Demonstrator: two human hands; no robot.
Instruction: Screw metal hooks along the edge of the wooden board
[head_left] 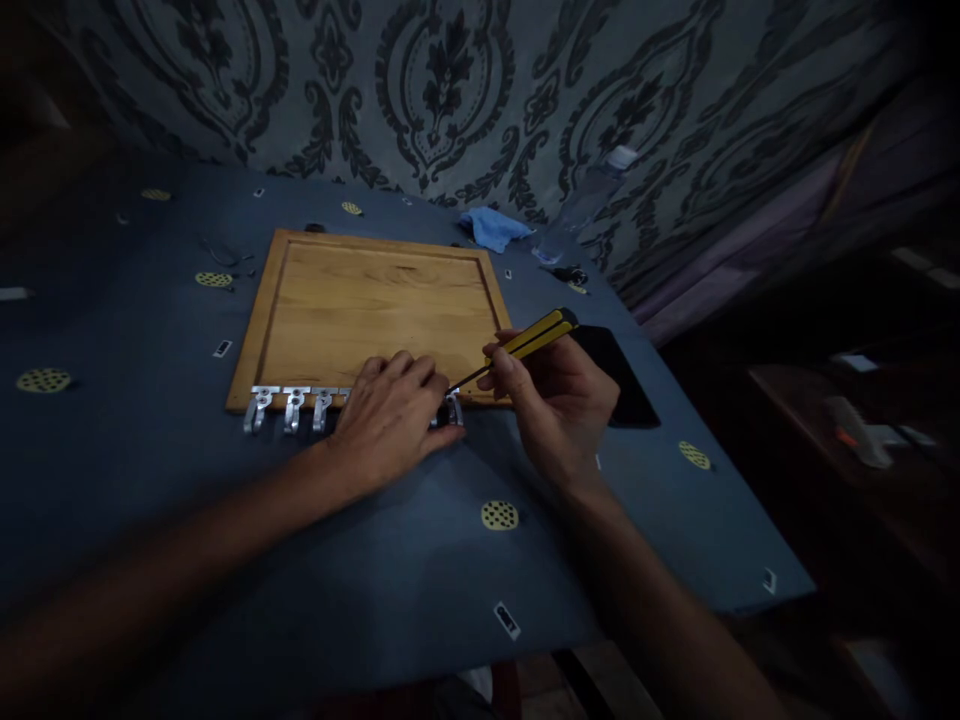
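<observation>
A framed wooden board (382,300) lies on the table, with a row of silver metal hooks (294,410) along its near edge. My left hand (394,410) is over this row with fingers bent, covering some of the hooks. Its thumb and fingers close around the rightmost metal hook (454,408), which shows only in part. A screwdriver (536,335) with a yellow and black handle is gripped in my right hand (559,395). Its shaft slants down to the left, the tip at the rightmost hook, by my left fingers.
A blue patterned cloth (420,580) covers the table. A black flat object (619,375) lies right of the board. Behind are a blue rag (495,228), a clear plastic bottle (585,210) and a small dark object (568,273). A patterned curtain (330,90) hangs along the back.
</observation>
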